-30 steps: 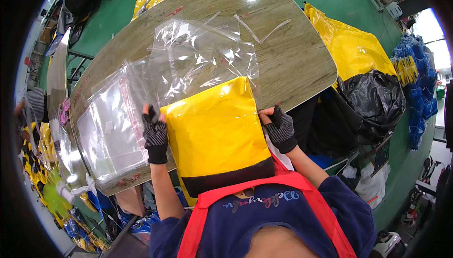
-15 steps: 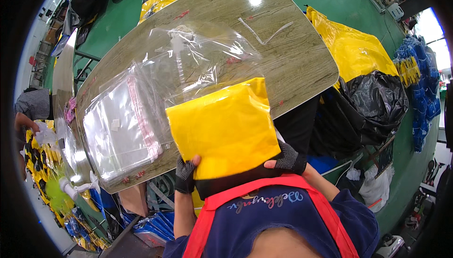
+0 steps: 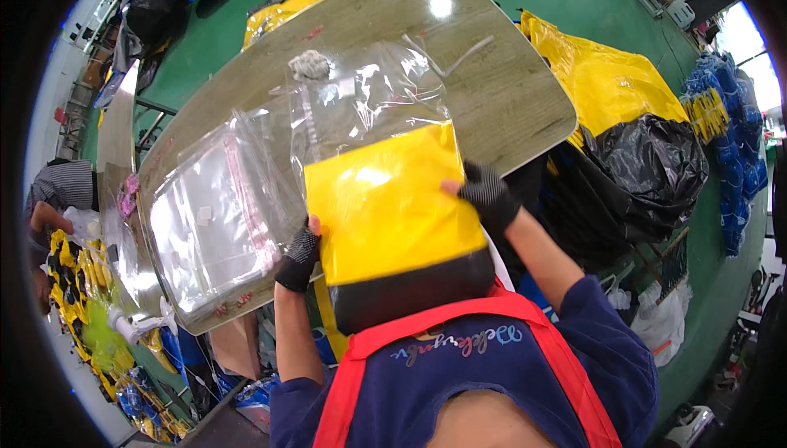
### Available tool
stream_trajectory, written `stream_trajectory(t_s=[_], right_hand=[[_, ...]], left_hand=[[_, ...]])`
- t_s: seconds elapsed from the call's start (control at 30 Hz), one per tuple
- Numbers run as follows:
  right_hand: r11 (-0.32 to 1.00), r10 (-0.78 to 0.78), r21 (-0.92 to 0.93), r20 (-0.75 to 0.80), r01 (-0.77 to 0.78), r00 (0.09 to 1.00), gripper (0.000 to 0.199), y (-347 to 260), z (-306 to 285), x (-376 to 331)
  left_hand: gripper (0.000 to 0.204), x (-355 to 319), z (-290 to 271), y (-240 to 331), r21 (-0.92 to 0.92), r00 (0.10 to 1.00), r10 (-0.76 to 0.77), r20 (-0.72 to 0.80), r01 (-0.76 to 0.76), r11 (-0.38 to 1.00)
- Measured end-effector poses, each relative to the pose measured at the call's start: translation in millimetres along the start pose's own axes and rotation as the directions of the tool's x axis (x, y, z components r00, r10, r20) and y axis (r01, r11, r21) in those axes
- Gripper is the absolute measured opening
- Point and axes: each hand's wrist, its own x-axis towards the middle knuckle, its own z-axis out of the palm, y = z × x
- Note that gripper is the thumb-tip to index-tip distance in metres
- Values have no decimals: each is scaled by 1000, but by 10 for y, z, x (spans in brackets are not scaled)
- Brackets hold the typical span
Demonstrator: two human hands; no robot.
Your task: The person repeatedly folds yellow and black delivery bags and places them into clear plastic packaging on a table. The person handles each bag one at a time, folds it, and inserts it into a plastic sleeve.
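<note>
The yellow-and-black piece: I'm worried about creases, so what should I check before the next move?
1. Left hand touching the left edge of the yellow-and-black piece: ok.
2. Right hand touching its right side: ok.
3. Black band nearest the wearer: ok.
4. Clear plastic beyond the far edge smooth: not ok, wrinkled.
5. Far edge tucked inside that plastic: cannot tell.

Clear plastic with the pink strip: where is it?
In the head view, the clear plastic lies on the table, left of the yellow bag and the left hand.
</note>
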Motion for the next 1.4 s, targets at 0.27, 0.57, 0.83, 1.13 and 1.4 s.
stream_trajectory(t_s=[0.27,0.57,0.83,1.13,1.4], right_hand=[[975,-73,-210,16,74,997,98,120,502,-1316],[691,73,-709,261,140,963,62,515,-451,-883],[987,-54,-140,133,73,990,54,100,187,-579],[999,-3,-39,-135,-2,991,38,6,208,-719],[904,-306,-407,-399,132,865,31,381,157,-916]], left_hand=[[82,-675,225,-288,-203,989,144,-20,-145,969],[45,-655,584,-353,329,965,165,-202,-92,940],[49,-172,73,49,-633,990,-57,130,127,763],[55,-15,168,-36,-251,965,198,173,-151,956],[49,-156,513,-113,77,967,230,-113,-222,972]])
